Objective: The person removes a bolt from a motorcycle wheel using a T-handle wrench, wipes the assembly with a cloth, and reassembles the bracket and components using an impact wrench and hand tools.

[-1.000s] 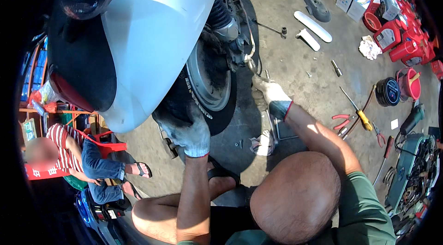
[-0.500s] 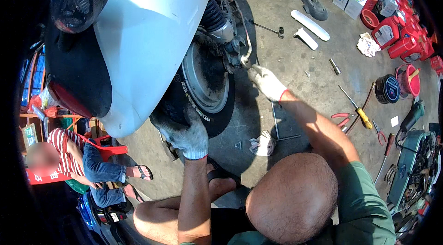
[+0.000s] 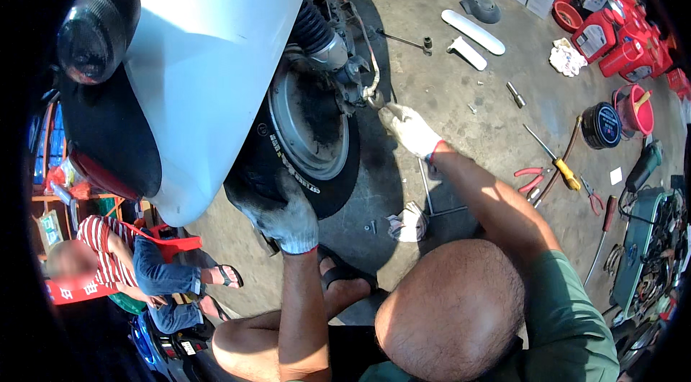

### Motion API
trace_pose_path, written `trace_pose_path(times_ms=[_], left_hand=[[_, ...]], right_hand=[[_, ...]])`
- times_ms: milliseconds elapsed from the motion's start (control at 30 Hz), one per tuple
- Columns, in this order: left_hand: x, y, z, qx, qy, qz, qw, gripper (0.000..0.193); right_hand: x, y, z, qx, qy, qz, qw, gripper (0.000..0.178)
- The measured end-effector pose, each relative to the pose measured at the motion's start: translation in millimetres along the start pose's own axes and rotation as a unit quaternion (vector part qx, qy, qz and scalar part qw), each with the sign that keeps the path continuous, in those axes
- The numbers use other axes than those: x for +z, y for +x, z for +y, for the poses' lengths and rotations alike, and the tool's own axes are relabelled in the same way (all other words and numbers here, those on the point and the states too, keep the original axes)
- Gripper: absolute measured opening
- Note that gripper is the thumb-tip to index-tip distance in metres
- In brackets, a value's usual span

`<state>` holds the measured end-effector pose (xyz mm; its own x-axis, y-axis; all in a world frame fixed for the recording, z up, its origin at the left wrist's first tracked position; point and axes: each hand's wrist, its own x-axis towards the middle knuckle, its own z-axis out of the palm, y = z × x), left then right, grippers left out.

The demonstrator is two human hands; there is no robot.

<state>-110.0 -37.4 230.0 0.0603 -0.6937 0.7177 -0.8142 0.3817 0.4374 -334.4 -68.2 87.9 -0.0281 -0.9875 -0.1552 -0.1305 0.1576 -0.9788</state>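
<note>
On the tyre (image 3: 332,199), the left hand (image 3: 284,220) rests, thumb spread from fingers.

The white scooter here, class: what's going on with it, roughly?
A person in work gloves is at the white scooter's wheel. The left hand is against the tyre; the right hand is beside the lower end of a thin cable, though any tool in it is hard to make out. A yellow-handled screwdriver lies on the floor to the right, and someone in a striped shirt sits at the left.
</note>
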Motion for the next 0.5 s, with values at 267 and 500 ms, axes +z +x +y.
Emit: trace_pose_path(times_ms=[267,500], left_hand=[[4,-2,5,-0.003,0.006,0.033,0.999,0.063],[1,-4,6,0.006,0.021,0.020,1.000,0.058]], right_hand=[[-10,5,-9,-0.060,-0.051,0.017,0.997,0.049],[11,-30,-43,0.201,0.441,-0.085,0.870,0.042]])
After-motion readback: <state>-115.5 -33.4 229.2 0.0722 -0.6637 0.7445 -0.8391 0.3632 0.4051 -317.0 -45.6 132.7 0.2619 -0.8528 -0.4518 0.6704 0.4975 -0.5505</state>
